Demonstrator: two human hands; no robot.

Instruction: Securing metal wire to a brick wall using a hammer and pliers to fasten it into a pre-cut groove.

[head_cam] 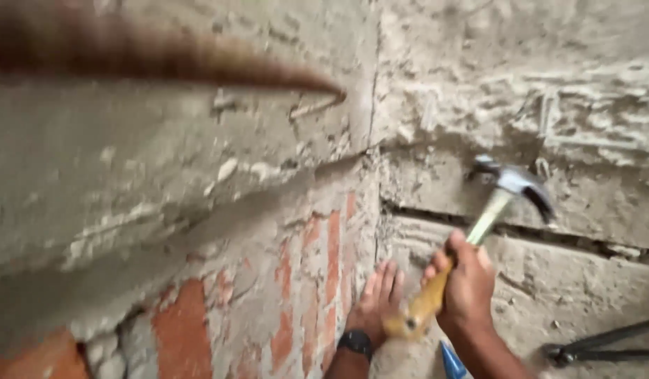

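Observation:
My right hand (467, 288) grips the yellow handle of a claw hammer (510, 184), whose blurred metal head is raised near a dark horizontal gap in the concrete wall (563, 119). My left hand (377, 298), with a black watch on its wrist, lies flat with fingers together against the wall corner, just left of the hammer handle's end. A blue pointed object (451, 361) shows below, between my wrists; what it is I cannot tell.
Rough grey plaster covers a corner where two walls meet. Exposed red bricks (180, 330) show at lower left. A rusty tapered rod (163, 60) crosses the top left, blurred and close. Dark metal bars (605, 344) lie at bottom right.

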